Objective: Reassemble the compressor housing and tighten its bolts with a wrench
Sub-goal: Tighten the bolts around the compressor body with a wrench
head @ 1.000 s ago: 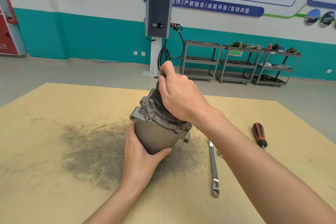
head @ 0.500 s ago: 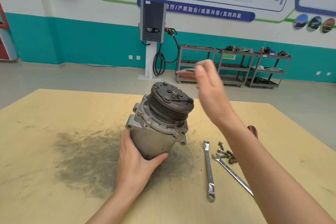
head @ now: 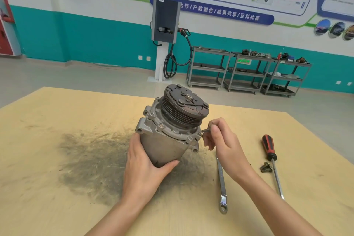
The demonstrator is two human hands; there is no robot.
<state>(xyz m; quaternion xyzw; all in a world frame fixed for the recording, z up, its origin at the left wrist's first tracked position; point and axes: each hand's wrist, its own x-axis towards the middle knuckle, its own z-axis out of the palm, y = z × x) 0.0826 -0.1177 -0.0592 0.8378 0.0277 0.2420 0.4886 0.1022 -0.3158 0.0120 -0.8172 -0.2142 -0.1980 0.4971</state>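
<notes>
The grey compressor (head: 166, 136) stands tilted on the yellow table (head: 57, 120), its dark pulley (head: 185, 105) facing up and away. My left hand (head: 145, 166) grips the lower body of the housing from the near side. My right hand (head: 222, 140) pinches a long bolt (head: 206, 130) whose tip points at the housing's right flange. A silver wrench (head: 221, 184) lies flat on the table, partly under my right forearm.
A red and black screwdriver (head: 270, 153) lies to the right, with a few loose bolts (head: 265, 167) beside its shaft. A dark grease smear (head: 92, 159) covers the table left of the compressor. Shelving carts and a charger post stand far behind.
My right hand left the pulley top, swung out to the right, and came down to the housing's right flange holding a bolt. The left hand stayed gripping the housing.
</notes>
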